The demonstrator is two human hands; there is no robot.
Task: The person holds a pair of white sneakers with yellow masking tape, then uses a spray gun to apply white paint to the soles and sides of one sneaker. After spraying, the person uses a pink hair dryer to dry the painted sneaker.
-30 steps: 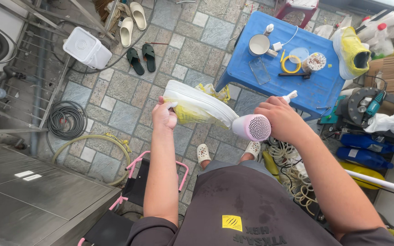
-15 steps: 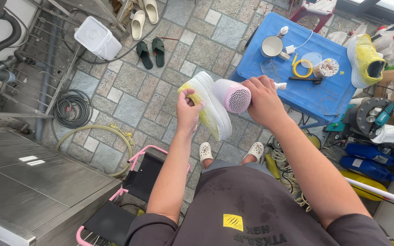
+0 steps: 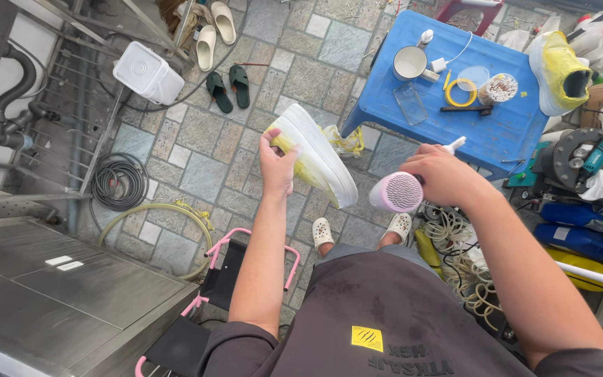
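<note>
Yellow-and-white sneaker is held up in the head view by the left hand, whose fingers are curled around the shoe's upper edge, with the white sole turned toward the camera. The shoe is positioned to the left of the blue plastic table, just off its near-left corner and above the stone paving.

A pink hair dryer is gripped by the right hand, fingers wrapped closed around its body; the grille end faces the camera and lies just beside the sneaker's lower tip, below the table's near edge.

On the blue table, a white mug, a yellow tape ring, a dark brush and a round container of sticks are set out. A second yellow sneaker rests at the table's right edge. Far left of the table, a coiled black hose, a white lidded tub and dark green sandals lie on the paving.
</note>
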